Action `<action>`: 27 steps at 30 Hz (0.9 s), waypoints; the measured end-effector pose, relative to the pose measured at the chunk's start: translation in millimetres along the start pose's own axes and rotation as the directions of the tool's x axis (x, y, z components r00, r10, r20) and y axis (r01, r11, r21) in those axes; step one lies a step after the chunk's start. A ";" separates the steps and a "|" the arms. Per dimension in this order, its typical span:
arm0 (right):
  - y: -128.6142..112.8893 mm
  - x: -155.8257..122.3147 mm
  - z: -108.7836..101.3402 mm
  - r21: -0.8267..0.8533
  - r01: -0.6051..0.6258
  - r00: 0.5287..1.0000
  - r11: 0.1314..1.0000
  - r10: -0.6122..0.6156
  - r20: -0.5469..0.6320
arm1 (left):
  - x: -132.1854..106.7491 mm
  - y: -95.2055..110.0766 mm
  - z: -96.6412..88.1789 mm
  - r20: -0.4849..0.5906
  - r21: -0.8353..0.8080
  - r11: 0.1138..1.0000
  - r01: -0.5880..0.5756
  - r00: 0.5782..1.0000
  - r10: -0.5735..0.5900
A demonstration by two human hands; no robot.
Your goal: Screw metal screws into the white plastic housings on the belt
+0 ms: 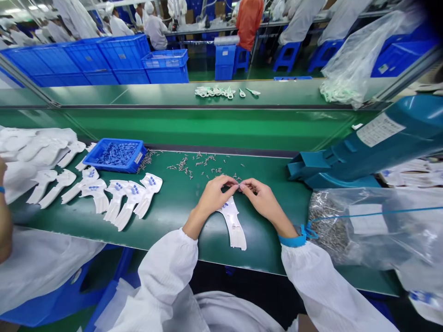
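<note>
My left hand (218, 192) and my right hand (256, 196) meet over the green bench, fingertips pinched close together. Whatever they pinch is too small to make out. Just below them lies a white plastic shell (234, 225) with a narrow handle end toward me; blue pieces show near its upper part, partly covered by my left hand. Beyond my fingertips, small metal screws (183, 165) are scattered on the bench. To the left, several similar white shells (133, 196) carry blue pieces.
A blue tray (138, 159) of small blue parts stands at the back left, near stacked white shells (32, 143). At right are a large teal plastic holder (377, 138) and a clear bag of screws (332, 226). Another person's arm (4, 216) reaches in at far left.
</note>
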State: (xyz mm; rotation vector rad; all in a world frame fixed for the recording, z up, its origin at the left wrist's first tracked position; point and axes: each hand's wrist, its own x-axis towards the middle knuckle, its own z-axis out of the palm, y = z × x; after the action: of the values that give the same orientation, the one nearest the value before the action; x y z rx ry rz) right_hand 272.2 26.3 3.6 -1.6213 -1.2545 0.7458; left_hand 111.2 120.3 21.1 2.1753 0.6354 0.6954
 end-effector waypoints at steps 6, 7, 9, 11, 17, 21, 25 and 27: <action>-3.9 -1.0 3.0 0.068 -0.034 0.999 0.997 0.033 0.011 | -2.2 1.5 -2.9 0.001 0.001 1.000 -0.004 1.000 0.004; -4.3 -1.1 3.5 0.073 -0.037 0.999 0.997 0.036 0.010 | -2.1 1.4 -2.7 0.004 0.007 1.000 -0.005 1.000 0.005; -4.9 -1.1 4.2 0.081 -0.043 0.999 0.996 0.042 0.008 | -2.1 0.7 -2.2 0.010 0.021 1.000 -0.005 1.000 0.005; -5.1 -1.0 4.5 0.084 -0.045 0.999 0.995 0.045 0.007 | -2.1 -0.3 -2.3 0.015 0.038 0.999 -0.003 1.000 0.002; -4.8 -1.2 4.6 0.065 -0.042 0.999 0.997 0.043 -0.018 | -1.6 -1.6 -6.5 0.005 0.071 0.997 0.018 1.000 -0.018; -6.6 -1.1 4.5 0.054 -0.034 0.999 0.998 0.035 -0.014 | -2.0 -0.3 -8.2 0.023 0.081 0.997 0.020 0.999 -0.022; -8.6 -1.6 4.1 0.051 -0.026 1.000 0.998 0.026 -0.015 | -2.1 1.6 -8.6 0.049 0.083 0.996 0.022 0.998 -0.027; -10.2 -2.5 4.0 0.058 -0.017 1.000 0.998 0.018 -0.013 | -1.7 2.3 -8.5 0.055 0.085 0.996 0.029 0.998 -0.033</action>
State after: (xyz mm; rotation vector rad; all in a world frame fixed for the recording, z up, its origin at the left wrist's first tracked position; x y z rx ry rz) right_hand 264.0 25.7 11.2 -1.5898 -1.2003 0.7741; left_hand 104.9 122.2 27.3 2.2489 0.6782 0.5988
